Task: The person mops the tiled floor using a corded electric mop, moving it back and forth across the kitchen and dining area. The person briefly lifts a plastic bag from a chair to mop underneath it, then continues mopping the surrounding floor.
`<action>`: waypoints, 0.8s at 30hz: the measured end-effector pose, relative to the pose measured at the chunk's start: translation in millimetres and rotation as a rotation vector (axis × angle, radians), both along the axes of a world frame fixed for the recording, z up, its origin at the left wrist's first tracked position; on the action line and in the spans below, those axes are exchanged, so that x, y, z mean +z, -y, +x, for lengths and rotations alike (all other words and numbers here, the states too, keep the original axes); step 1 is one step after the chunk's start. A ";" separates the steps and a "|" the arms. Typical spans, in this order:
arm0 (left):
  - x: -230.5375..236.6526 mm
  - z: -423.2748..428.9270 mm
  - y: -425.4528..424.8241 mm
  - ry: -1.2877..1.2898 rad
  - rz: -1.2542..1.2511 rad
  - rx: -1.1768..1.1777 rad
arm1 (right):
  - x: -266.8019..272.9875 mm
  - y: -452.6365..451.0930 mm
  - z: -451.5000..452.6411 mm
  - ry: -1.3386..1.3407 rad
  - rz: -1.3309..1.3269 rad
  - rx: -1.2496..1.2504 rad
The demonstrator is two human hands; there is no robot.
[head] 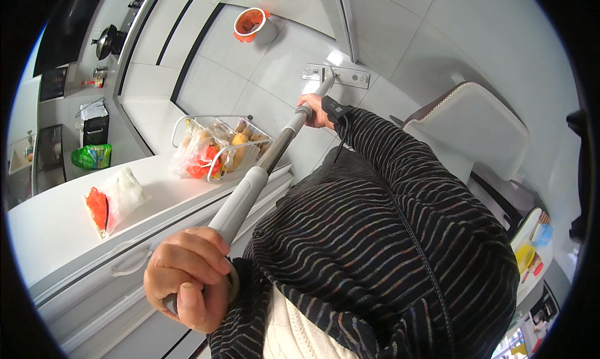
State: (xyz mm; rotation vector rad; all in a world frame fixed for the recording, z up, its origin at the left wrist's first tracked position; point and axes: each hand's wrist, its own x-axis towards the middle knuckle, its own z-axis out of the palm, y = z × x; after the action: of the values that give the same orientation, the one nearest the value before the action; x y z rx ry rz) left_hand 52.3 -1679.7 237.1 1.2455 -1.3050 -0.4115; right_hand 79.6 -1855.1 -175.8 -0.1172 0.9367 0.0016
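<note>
A flat mop with a grey and metal telescopic pole [276, 148] runs diagonally from lower left to upper middle. My left hand [187, 274] is wrapped around the grip at the top end of the pole. Farther down, my right hand [316, 111] closes on the pole near a grey collar, and a black device is strapped to that wrist. The flat white mop head [349, 76] lies on the grey tile floor [276, 77], close to the foot of an upright frame [347, 26]. The underside of the mop head is hidden.
A white cabinet [47, 223] on the left bears a wire basket [234, 145] of produce and bags, plus a plastic bag [123, 195]. A lined bin [267, 33] stands ahead. On the right is a chair [473, 124]. Kitchen counters [129, 110] lie far left.
</note>
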 end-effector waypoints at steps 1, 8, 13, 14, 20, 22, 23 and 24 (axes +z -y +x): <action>-0.5 -0.3 2.3 -0.006 -0.010 -0.031 | -1.1 1.1 -3.3 0.018 -0.004 0.007; 17.0 2.7 18.7 0.038 0.062 -0.427 | 2.1 -9.1 -48.1 0.076 0.043 -0.100; 23.4 -8.3 19.0 -0.013 0.124 -0.554 | 13.6 -24.2 -79.2 0.057 0.052 -0.273; 23.0 -6.6 18.2 0.031 0.089 -0.588 | 14.6 -26.9 -80.6 0.039 0.100 -0.308; 16.4 10.6 -4.5 -0.048 0.052 -0.405 | 8.1 -32.9 -53.6 0.110 0.244 -0.317; 13.6 9.8 -15.4 -0.027 0.035 -0.203 | 5.0 -32.1 -40.6 0.059 0.195 -0.249; 11.4 9.9 -18.7 -0.050 0.032 -0.154 | 4.0 -31.3 -35.3 0.045 0.187 -0.229; 10.0 10.1 -20.8 -0.036 0.019 -0.166 | 3.2 -29.8 -30.9 0.037 0.177 -0.215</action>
State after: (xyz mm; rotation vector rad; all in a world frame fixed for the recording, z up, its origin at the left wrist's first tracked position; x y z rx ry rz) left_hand 62.4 -1659.0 247.2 1.1441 -1.3813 -0.5627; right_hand 48.7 -1825.3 -172.6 0.1469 0.9046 -0.1159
